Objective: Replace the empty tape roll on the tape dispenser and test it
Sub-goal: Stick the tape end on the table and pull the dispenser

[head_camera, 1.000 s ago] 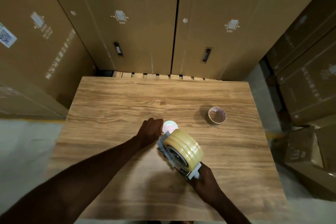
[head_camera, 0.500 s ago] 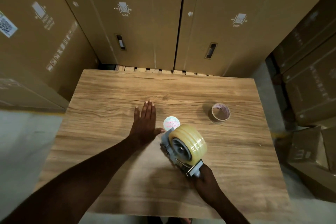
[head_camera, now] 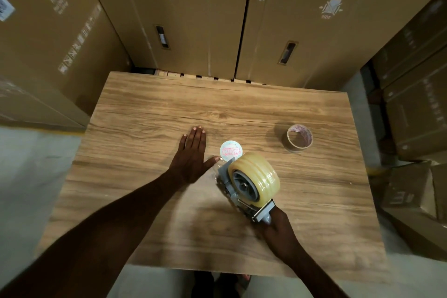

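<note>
You can read "SIDE" under a crossed-box symbol on two of the tall cartons [head_camera: 169,19] ahead of you — left one and right one [head_camera: 326,31]. The print on the round sticker [head_camera: 231,151] and the empty core [head_camera: 300,138] is too blurred to read.

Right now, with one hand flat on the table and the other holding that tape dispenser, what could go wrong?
The left hand lies flat with its thumb right beside the front of the tape dispenser; if a cutting blade sits there, it could nick the thumb.

The right hand has its grip only on the handle, so the dispenser might tip sideways under the big tape roll.

The round label lies just ahead of the dispenser and could stick to pulled tape.
</note>
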Demonstrator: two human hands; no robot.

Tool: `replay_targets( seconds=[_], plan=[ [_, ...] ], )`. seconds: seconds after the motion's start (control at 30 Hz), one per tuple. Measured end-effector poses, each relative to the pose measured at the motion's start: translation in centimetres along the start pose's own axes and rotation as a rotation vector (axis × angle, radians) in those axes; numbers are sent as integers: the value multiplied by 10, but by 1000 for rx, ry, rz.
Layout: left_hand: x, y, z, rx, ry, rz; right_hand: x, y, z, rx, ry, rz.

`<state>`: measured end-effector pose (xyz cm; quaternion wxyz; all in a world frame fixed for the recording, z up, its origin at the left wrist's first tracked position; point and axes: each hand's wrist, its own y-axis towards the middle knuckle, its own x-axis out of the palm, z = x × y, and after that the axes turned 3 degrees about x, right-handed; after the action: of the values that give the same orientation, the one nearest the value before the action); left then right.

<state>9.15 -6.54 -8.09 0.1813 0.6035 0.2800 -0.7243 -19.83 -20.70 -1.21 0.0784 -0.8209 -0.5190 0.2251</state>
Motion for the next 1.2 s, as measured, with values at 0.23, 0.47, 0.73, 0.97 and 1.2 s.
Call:
replay_targets(
  seconds=[0.23,0.47,0.73,0.97,1.2],
  plan=[
    [9,0,-1,-8,-11,47,4,-3,7,-36,-73,6],
    [13,1,0,-27,-33,80,-1,-7,20,-41,-150,-21],
    [12,0,1,-19,36,104,-20,-41,38,63,-207,-13],
    [8,-4,4,-14,46,96,-29,-84,64,81,-220,38],
    [8,-4,2,-10,46,79,-41,-116,78,136,-296,52]
  ],
)
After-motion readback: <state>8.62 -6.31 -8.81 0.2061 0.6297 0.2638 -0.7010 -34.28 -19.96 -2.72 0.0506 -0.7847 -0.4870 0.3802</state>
